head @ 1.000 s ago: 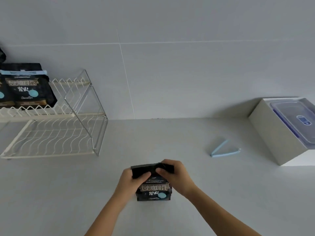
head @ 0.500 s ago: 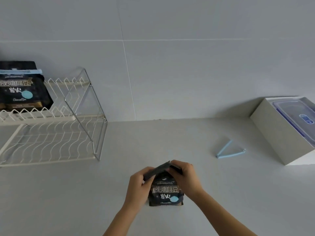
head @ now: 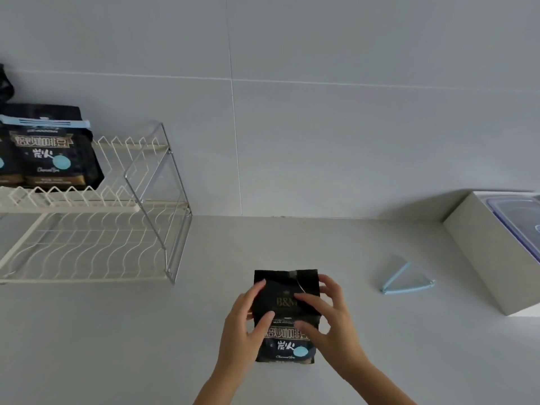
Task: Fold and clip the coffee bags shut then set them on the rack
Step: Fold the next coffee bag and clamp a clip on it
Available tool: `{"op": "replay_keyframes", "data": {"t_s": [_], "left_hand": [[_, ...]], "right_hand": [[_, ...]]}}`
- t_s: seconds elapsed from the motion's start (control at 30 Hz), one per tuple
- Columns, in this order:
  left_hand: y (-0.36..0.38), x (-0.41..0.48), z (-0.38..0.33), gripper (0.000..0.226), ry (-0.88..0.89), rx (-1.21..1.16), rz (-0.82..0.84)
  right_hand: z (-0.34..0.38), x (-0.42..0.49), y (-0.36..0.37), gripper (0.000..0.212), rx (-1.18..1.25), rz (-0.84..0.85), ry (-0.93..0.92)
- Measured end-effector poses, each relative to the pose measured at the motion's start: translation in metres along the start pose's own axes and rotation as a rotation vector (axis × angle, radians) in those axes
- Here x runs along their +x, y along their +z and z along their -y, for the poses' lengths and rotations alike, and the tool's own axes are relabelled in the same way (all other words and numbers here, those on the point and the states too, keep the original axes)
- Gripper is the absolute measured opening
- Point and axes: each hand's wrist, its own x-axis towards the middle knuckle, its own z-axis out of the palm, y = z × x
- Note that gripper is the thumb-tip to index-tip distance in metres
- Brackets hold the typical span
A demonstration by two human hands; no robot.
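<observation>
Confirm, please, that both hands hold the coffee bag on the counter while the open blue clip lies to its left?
No: in the head view the open blue clip lies right of the coffee bag. The left hand and right hand do hold it on the counter.

Soft even daylight, faint shadows, wide-angle bowing

The rack [head: 163, 200] ran off the left edge, which also cut a second bag [head: 4, 165] and a dark thing [head: 5, 83] above it. The right edge cropped the box [head: 482, 252] and its container [head: 508, 211]. The left hand [head: 245, 325] and the blurred right hand [head: 330, 320] hid the sides of the coffee bag [head: 285, 287]. The right hand's grip could not be told.
</observation>
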Motion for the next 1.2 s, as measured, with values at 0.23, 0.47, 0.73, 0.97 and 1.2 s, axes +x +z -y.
{"op": "replay_keyframes", "data": {"t_s": [0.23,0.47,0.73,0.97,1.2], "left_hand": [[-0.003,0.008,0.014,0.019,0.041,0.194,0.053],[0.008,0.01,0.023,0.008,-0.263,-0.136,0.121],[0.014,0.015,0.035,0.003,-0.251,-0.144,0.061],[0.016,0.012,0.034,0.004,-0.252,-0.206,0.051],[0.008,0.005,0.033,0.011,-0.245,-0.196,0.216]], "right_hand": [[-0.012,0.004,-0.004,0.016,-0.018,0.114,0.128],[-0.018,0.013,-0.011,0.018,0.269,0.142,0.334],[-0.137,0.048,-0.075,0.047,-0.15,-0.331,0.776],[-0.134,0.01,-0.068,0.015,-0.555,-0.003,0.5],[-0.115,-0.02,-0.048,0.024,-0.591,0.095,0.282]]}}
